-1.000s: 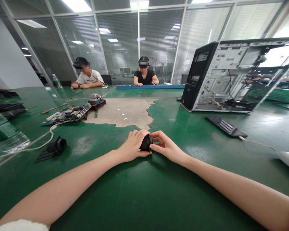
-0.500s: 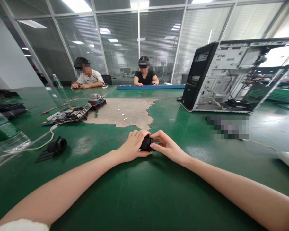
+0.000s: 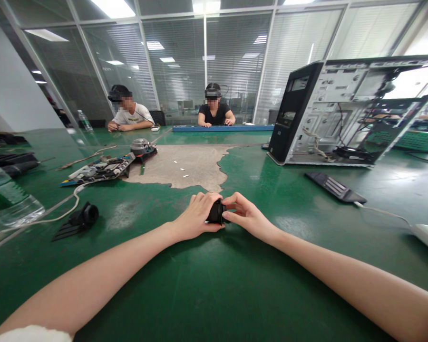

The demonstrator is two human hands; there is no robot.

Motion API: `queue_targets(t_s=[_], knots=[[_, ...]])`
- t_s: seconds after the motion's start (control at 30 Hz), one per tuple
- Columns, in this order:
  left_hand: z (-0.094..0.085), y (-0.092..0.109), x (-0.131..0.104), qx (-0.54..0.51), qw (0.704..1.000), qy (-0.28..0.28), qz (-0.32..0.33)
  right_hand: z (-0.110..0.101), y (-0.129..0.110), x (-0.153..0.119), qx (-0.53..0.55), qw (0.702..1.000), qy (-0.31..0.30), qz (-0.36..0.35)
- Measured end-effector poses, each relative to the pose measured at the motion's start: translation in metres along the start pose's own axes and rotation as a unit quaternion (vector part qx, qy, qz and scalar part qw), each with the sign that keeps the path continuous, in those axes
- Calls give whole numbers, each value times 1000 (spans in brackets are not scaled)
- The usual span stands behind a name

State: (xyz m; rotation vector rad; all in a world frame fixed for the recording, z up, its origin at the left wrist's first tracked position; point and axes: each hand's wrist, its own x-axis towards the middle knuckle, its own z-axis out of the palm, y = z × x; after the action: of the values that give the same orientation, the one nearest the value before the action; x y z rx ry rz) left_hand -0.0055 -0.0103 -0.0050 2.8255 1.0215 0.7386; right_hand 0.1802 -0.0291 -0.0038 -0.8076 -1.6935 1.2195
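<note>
Between my hands, just above or on the green tabletop, is a small black boxy part [image 3: 215, 213], mostly covered by fingers, so its kind does not show. My left hand [image 3: 199, 214] wraps around it from the left, fingers over the top and thumb along the near side. From the right, my right hand [image 3: 243, 213] pinches its right end between thumb and fingers. A black part with a round ring and flat prongs [image 3: 79, 221] lies to the left of my left forearm's reach.
A circuit board [image 3: 102, 168] and a fan-like cooler [image 3: 143, 148] lie at left, near a large water bottle [image 3: 10, 199]. An open computer case [image 3: 299, 114] stands at right, a black phone-like device [image 3: 337, 187] with a cable before it. Two people [image 3: 217, 111] sit across the table [image 3: 214, 294].
My hands and the black part stay almost still. Across the table, the person at left has shifted slightly.
</note>
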Motion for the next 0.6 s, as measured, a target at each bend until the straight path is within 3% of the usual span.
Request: queue_targets(t_s=[0.3, 0.6], knots=[[-1, 0, 0, -6, 1000, -8, -9, -1, 1, -2, 4, 1000, -29, 4], [0, 0, 0, -3, 1000, -4, -4, -1, -2, -1, -17, 1000, -4, 15]])
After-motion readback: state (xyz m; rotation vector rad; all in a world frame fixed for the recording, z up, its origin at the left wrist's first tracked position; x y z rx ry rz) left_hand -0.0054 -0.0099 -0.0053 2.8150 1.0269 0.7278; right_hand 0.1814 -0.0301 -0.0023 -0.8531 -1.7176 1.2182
